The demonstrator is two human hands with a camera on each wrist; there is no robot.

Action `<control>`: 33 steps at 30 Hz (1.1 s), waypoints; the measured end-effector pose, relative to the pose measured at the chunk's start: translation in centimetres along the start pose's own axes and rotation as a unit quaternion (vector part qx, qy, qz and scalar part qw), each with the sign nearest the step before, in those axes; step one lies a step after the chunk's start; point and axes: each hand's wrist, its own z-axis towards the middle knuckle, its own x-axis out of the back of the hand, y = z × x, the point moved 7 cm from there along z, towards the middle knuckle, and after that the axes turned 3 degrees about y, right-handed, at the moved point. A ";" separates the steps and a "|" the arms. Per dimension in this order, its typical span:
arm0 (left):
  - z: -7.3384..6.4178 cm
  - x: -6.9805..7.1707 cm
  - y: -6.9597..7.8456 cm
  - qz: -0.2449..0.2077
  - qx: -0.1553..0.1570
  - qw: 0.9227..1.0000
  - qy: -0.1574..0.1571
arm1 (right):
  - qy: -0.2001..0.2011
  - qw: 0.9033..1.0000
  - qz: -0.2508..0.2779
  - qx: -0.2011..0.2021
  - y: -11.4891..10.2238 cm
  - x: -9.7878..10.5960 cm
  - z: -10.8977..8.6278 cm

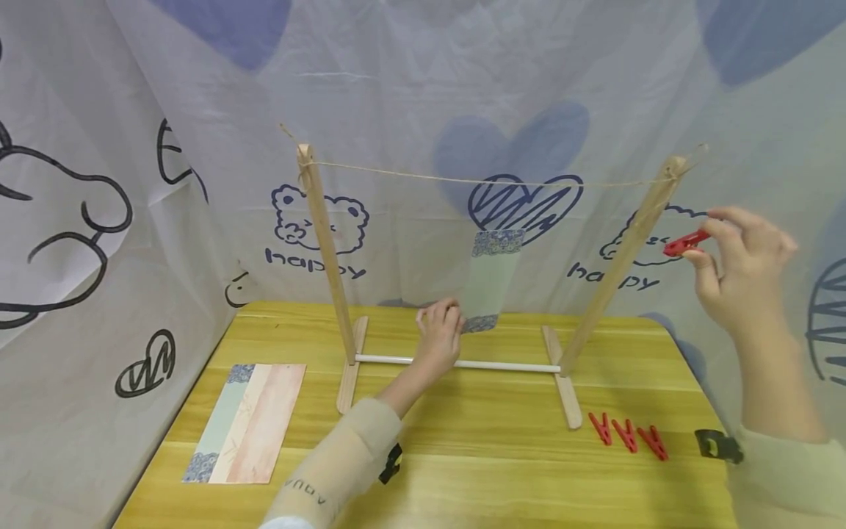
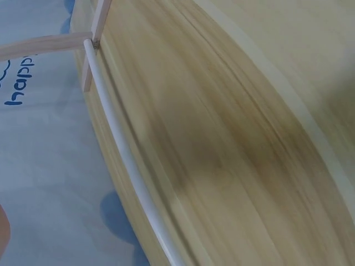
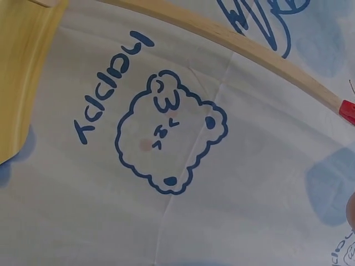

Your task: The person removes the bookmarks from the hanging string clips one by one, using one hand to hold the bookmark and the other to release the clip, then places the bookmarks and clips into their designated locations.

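Note:
My left hand (image 1: pixel 439 334) reaches past the rack's white rod (image 1: pixel 509 366) and pinches a pale green paper strip (image 1: pixel 490 283) with blue patterned ends by its lower left edge. The strip stands upright, below the string (image 1: pixel 423 176). Off to the right, my right hand (image 1: pixel 747 272) is raised beside the rack's right post (image 1: pixel 617 268), pinching a red clothespin (image 1: pixel 684 244) between thumb and fingers. Only the tip of that clothespin (image 3: pixel 348 112) enters the right wrist view, at its edge. In the left wrist view the paper is out of sight.
Three red clothespins (image 1: pixel 624 435) lie on the table (image 1: pixel 463 455) near the rack's right foot (image 1: pixel 562 378). At left lie paper strips side by side: green with blue ends (image 1: pixel 228 419), cream (image 1: pixel 241 422) and pink (image 1: pixel 271 426). A printed cloth (image 1: pixel 396 88) hangs behind.

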 end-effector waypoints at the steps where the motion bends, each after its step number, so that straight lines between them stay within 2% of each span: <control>1: -0.2 0.1 -0.1 0.002 0.000 1.000 -0.002 | 0.002 1.000 0.001 0.000 0.0 0.0 -0.1; 4: -0.6 0.5 -0.4 0.004 -0.002 1.000 -0.004 | 0.011 1.000 0.007 -0.004 0.1 0.1 -0.5; 11: -1.6 1.5 -1.5 0.003 -0.003 1.000 0.006 | -0.002 1.000 0.001 -0.012 0.5 0.2 -1.6; 17: -2.5 2.2 -2.4 0.006 -0.004 1.000 0.007 | 0.010 1.000 0.014 -0.018 0.7 0.3 -2.4; 24: -3.2 2.8 -2.9 0.004 -0.009 1.000 0.009 | 0.013 0.999 0.021 -0.021 0.8 0.2 -3.0; 33: -3.9 3.5 -3.4 -0.001 0.002 1.000 0.009 | 0.004 0.999 0.010 -0.030 1.2 0.2 -3.8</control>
